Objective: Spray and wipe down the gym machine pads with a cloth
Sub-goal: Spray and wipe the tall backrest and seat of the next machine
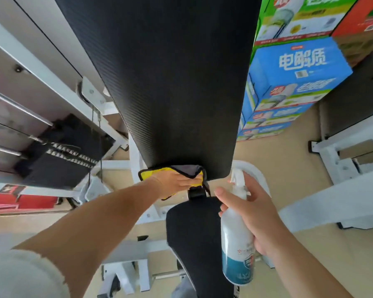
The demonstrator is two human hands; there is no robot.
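Head view: left hand [177,181] presses cloth [146,172] on pad [181,93] edge; right hand [258,214] grips spray bottle [235,237].

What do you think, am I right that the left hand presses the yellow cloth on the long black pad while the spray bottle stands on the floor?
Not quite: the head view shows the spray bottle held up in the right hand, not set down. The rest is right.
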